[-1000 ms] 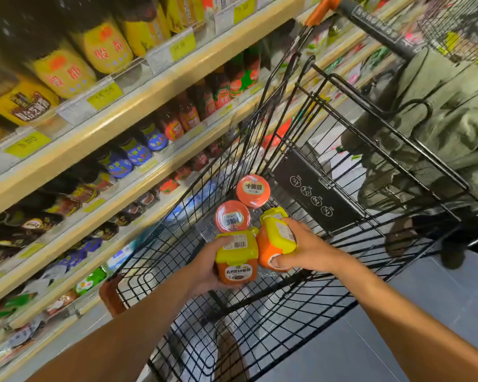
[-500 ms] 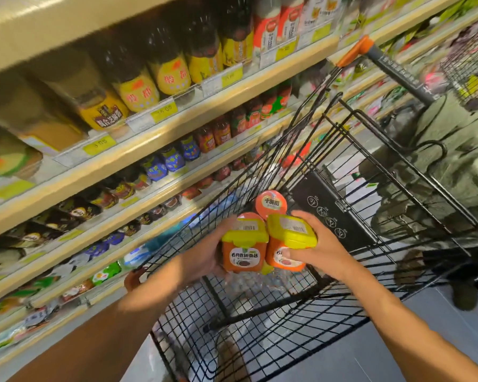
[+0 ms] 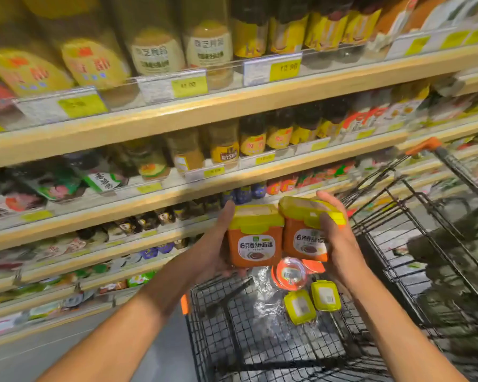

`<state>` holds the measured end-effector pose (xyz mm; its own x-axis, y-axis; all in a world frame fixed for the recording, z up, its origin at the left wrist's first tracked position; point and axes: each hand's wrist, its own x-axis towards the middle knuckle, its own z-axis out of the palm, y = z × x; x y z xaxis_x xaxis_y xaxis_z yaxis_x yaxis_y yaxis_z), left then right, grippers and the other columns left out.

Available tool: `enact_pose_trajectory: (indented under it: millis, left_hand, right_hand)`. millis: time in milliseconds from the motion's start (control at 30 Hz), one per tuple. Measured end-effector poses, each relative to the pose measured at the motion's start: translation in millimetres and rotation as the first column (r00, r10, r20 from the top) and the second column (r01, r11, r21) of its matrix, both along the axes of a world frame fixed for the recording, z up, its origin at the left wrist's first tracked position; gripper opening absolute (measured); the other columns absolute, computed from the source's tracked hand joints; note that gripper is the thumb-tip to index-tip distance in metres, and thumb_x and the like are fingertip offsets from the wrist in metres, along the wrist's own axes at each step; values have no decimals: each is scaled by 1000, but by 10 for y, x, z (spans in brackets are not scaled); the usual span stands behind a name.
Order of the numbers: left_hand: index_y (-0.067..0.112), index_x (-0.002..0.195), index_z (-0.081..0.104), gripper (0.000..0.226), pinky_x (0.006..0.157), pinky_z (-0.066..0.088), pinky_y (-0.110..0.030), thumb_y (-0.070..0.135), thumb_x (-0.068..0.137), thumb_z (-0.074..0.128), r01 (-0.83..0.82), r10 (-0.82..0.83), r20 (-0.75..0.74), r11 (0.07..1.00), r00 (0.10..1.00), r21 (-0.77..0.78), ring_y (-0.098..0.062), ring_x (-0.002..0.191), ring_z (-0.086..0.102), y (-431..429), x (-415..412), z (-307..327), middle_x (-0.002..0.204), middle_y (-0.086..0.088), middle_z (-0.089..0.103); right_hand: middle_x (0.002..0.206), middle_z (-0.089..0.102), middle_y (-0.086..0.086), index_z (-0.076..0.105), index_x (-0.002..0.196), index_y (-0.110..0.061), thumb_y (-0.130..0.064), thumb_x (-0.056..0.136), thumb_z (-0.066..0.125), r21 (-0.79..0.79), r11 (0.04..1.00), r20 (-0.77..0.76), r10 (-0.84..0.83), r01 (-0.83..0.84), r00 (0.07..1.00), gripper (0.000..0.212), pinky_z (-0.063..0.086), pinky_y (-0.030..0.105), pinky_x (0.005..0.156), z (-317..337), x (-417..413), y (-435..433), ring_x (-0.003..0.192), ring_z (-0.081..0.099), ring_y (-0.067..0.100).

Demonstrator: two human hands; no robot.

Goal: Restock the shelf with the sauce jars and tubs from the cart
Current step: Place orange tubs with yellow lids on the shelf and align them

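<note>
My left hand [image 3: 213, 252] grips an orange sauce tub [image 3: 255, 238] with a yellow lid. Beside it, my right hand [image 3: 340, 244] holds a second matching tub [image 3: 304, 232], tilted slightly. Both tubs are raised above the black wire cart [image 3: 260, 334], in front of the wooden shelves [image 3: 177, 194]. Down in the cart lie two more yellow-lidded tubs [image 3: 300, 307] [image 3: 326, 295], an orange-lidded jar [image 3: 290, 272] and crumpled clear plastic wrap [image 3: 262, 296].
The shelves hold rows of sauce bottles and jars, with yellow price tags [image 3: 189, 85] along their edges. The cart's orange-tipped handle [image 3: 425, 146] rises at the right. An olive-green bag [image 3: 458, 260] hangs beside the cart's right side. Grey floor lies lower left.
Both hands have lifted their tubs up out of the cart toward the shelves. My view has tilted upward, showing more shelf rows and the items left in the cart.
</note>
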<state>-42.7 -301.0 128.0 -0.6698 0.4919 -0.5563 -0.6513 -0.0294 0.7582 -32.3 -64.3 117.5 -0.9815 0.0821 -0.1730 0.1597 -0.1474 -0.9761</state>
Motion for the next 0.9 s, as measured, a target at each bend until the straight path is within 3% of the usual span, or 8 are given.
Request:
enact_pose_trajectory:
  millis: [67, 167, 300, 400, 533, 733, 833, 900]
  left_hand:
    - [32, 111, 76, 104, 36, 38, -19, 104, 40, 50, -13, 13, -6, 999, 1000, 31, -23, 56, 62, -286, 101, 150, 108, -22, 73]
    - [38, 112, 75, 99, 39, 38, -21, 103, 42, 51, -71, 75, -83, 997, 994, 43, -23, 55, 59, -689, 287, 420, 111, -17, 74]
    - [33, 114, 75, 83, 50, 40, -22, 95, 71, 40, -232, 227, -132, 973, 965, -22, -29, 71, 61, -1250, 605, 689, 105, -15, 75]
    - [37, 101, 79, 83, 68, 31, -32, 98, 59, 42, -307, 289, -166, 946, 943, -99, -37, 100, 51, -1684, 896, 811, 112, -19, 73]
    - [33, 67, 79, 73, 51, 26, -24, 93, 60, 37, -400, 375, -165, 902, 912, -163, -20, 55, 55, -2313, 1365, 1032, 65, -3, 72]
    - [26, 71, 80, 84, 59, 7, -39, 94, 59, 32, -506, 478, -238, 860, 845, -66, -16, 39, 44, -3345, 2178, 1118, 47, -3, 60]
    - [28, 98, 80, 89, 54, 45, -32, 97, 61, 39, -546, 539, -248, 837, 805, 45, -32, 64, 63, -3865, 2542, 1179, 83, -14, 75]
    - [24, 111, 76, 95, 44, 45, -24, 96, 59, 42, -576, 574, -253, 814, 779, 73, -24, 54, 55, -4204, 2814, 1259, 87, -14, 74]
  right_hand:
    - [133, 59, 8, 57, 122, -41, -78, 63, 72, -26, 999, -24, 23, -23, 999, 71, 40, 67, 103, 158, -36, -258, 124, 55, 37]
    - [130, 59, 16, 59, 117, -40, -80, 66, 68, -56, 996, -51, 67, -69, 996, 66, 35, 71, 104, 388, -42, -716, 123, 53, 44]
    - [131, 59, 16, 61, 115, -37, -75, 69, 69, -51, 989, -130, 129, -136, 983, 61, 31, 68, 109, 605, 61, -1357, 126, 51, 42]
    - [106, 67, 7, 61, 111, -32, -73, 57, 78, -68, 982, -115, 165, -174, 979, 70, 49, 50, 94, 817, 221, -1910, 101, 64, 32]
    - [87, 68, -2, 57, 111, -31, -68, 52, 80, -118, 957, -119, 251, -264, 961, 73, 55, 27, 55, 1042, 563, -2648, 74, 67, 19]
    - [95, 70, 4, 55, 119, -29, -75, 49, 80, -121, 903, -108, 401, -413, 909, 87, 56, 39, 74, 1318, 1132, -3733, 85, 69, 23]
    - [91, 68, 4, 52, 119, -25, -61, 70, 70, -171, 858, -123, 469, -484, 875, 63, 58, 35, 65, 1434, 1365, -4280, 77, 70, 21]
    - [97, 67, 8, 51, 123, -24, -56, 74, 63, -177, 821, -116, 530, -542, 840, 60, 57, 33, 58, 1511, 1532, -4644, 75, 70, 21]
